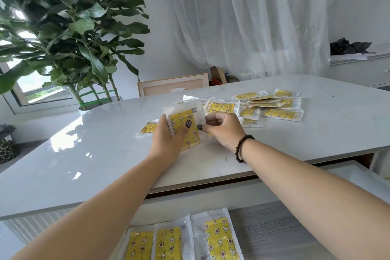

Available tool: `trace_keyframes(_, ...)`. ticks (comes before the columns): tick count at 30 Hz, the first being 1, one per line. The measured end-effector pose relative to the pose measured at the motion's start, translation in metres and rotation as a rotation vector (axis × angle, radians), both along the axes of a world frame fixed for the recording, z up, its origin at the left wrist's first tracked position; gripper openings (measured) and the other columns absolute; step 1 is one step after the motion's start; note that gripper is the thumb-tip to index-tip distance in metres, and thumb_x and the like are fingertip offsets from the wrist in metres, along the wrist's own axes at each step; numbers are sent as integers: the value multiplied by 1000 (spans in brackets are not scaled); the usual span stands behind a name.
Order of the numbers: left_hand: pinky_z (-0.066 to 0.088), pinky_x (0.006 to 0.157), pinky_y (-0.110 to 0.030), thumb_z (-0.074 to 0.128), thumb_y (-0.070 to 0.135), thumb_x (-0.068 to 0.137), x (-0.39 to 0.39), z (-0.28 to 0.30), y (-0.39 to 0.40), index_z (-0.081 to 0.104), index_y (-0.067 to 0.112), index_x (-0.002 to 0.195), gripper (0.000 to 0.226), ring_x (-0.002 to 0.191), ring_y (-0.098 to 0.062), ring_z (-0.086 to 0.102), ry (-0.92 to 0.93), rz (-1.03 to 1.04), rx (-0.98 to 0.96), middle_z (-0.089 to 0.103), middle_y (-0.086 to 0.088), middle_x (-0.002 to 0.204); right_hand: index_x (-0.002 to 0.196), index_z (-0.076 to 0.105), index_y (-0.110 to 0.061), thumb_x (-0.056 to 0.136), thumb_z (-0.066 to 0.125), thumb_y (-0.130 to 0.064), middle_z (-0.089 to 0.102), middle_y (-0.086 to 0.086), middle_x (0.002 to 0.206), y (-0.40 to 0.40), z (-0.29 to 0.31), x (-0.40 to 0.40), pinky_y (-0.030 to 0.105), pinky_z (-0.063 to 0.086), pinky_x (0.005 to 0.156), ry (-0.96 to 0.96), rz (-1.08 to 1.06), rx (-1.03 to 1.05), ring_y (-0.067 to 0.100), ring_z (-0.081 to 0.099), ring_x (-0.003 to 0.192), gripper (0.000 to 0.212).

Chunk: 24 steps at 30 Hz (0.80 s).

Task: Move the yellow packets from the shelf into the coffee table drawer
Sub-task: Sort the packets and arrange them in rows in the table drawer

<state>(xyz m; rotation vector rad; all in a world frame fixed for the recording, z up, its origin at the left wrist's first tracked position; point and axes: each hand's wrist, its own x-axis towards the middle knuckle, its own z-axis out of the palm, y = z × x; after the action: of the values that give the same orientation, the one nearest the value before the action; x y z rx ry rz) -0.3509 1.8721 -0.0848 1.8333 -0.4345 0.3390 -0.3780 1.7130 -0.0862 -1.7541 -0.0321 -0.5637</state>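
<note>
Both hands were together over the middle of the white table top (105, 158), working one stack of yellow packets (185, 126). Left hand (168, 139) gripped the stack from its left edge, thumb across the front face, dark-painted nail visible. Right hand (223, 131) had its fingers curled and pinched the stack's right edge; a dark bead bracelet (242, 148) sat on that wrist. The stack was held tilted up off the surface – its lower end near or on the table, couldn't tell which. One loose packet (147, 127) lay flat just left of the left hand, partly hidden by it. Behind the hands and to the right, a loose pile of more packets (272, 105) lay scattered on the table, overlapping each other. Below the table's near edge the drawer (274, 230) was pulled open – three packets (183, 240) lay flat in it side by side, at its left part, grey wood-grain bottom showing to the right. Farther out: a big leafy plant (69, 27) at the far left behind the table, a framed panel (173, 86) leaning behind the far edge, sheer white curtains (253, 17) across the back, and a dark crumpled item (348, 46) on a white unit at far right.
</note>
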Motion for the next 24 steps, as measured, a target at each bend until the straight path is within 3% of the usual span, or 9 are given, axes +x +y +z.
trace_keyframes(3, 55, 80, -40, 59, 19, 93, 0, -3, -2, 45, 20, 108, 20, 95, -22, 62, -46, 10, 30, 60, 10, 92, 78, 68, -23, 79, 73, -10, 66, -8, 75, -21, 1, 9, 19, 52, 70, -68, -288, 79, 8, 62, 72, 14)
trace_keyframes(5, 53, 81, -40, 56, 20, 95, 1, -1, 1, 42, 20, 108, 18, 92, -23, 60, -67, 111, -55, 58, 11, 90, 86, 67, -20, 81, 66, -10, 65, -6, 82, -42, 0, 15, 25, 51, 75, -9, -498, 75, 13, 61, 79, 11)
trace_keyframes(7, 50, 80, -36, 53, 21, 97, 1, 2, 3, 41, 20, 110, 18, 92, -21, 58, -70, 183, -145, 56, 8, 93, 99, 65, -17, 82, 65, -15, 66, -1, 100, -61, -4, 21, 28, 50, 82, 101, -570, -85, 15, 61, 93, 17)
trace_keyframes(11, 39, 75, -30, 52, 19, 97, -3, 0, 1, 40, 16, 117, 24, 93, -24, 53, -99, 176, 19, 54, 1, 99, 127, 57, -25, 78, 69, -46, 53, 1, 136, -72, -6, 26, 37, 40, 104, 239, -401, -602, 20, 44, 128, 55)
trace_keyframes(14, 39, 76, -31, 53, 17, 95, -4, -7, -2, 37, 14, 124, 34, 101, -27, 53, -158, 91, 266, 57, -6, 111, 132, 53, -35, 70, 58, -72, 46, -5, 144, -61, -6, 24, 38, 36, 108, 349, -254, -877, 21, 39, 134, 72)
trace_keyframes(17, 38, 76, -31, 53, 13, 94, -5, -8, -4, 35, 13, 128, 38, 102, -28, 54, -185, 50, 322, 58, -7, 115, 130, 55, -35, 71, 58, -73, 42, -6, 146, -60, -5, 20, 39, 32, 111, 376, -230, -854, 19, 36, 136, 70)
trace_keyframes(21, 38, 77, -30, 53, 10, 94, -2, -3, -2, 35, 10, 127, 38, 92, -23, 49, -81, 96, 187, 52, 0, 101, 131, 55, -26, 71, 65, -67, 43, -1, 140, -59, -5, 16, 38, 35, 108, 356, -243, -828, 20, 37, 132, 74)
trace_keyframes(23, 40, 77, -31, 54, 11, 93, 0, -2, -2, 37, 11, 122, 34, 92, -23, 50, -43, 96, 154, 52, 3, 96, 129, 56, -22, 66, 74, -62, 49, 1, 131, -58, -4, 14, 35, 42, 101, 360, -226, -734, 20, 45, 123, 77)
trace_keyframes(24, 42, 77, -32, 55, 11, 93, 1, -2, -2, 37, 14, 118, 31, 92, -23, 51, -35, 92, 144, 53, 7, 93, 121, 60, -20, 63, 78, -57, 54, -1, 118, -59, -3, 13, 31, 48, 91, 356, -217, -669, 18, 52, 112, 71)
